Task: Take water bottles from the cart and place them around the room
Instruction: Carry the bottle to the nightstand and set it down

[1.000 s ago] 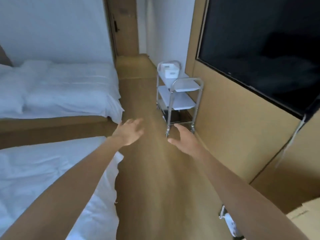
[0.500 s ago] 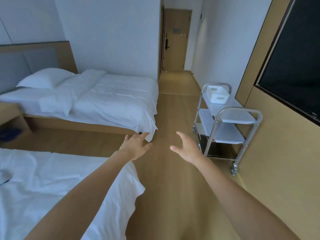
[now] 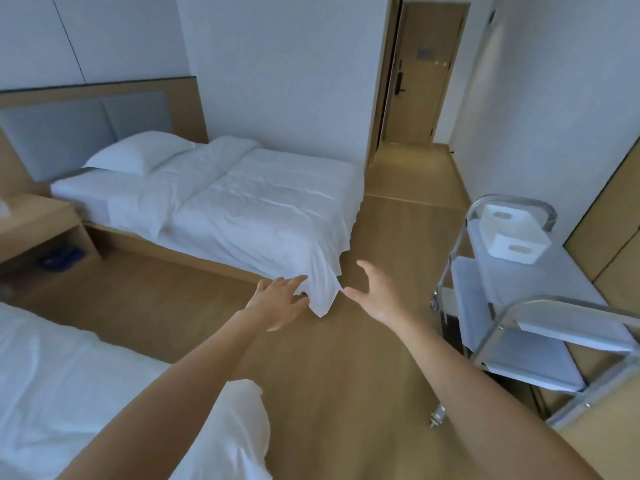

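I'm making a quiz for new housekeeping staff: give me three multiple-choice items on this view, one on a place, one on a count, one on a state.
1. Where does the white bin sit?
A. on the cart's top shelf
B. on the floor
C. on the far bed

2. How many beds show?
A. one
B. two
C. three

3. How are the hands?
A. both open, holding nothing
B. each gripping a bottle
C. both pushing the cart

Key: 1 A, the bin rests on the cart by its far rail. 2 B, the far bed and the near bed. 3 A, the left hand and right hand reach forward with spread fingers.
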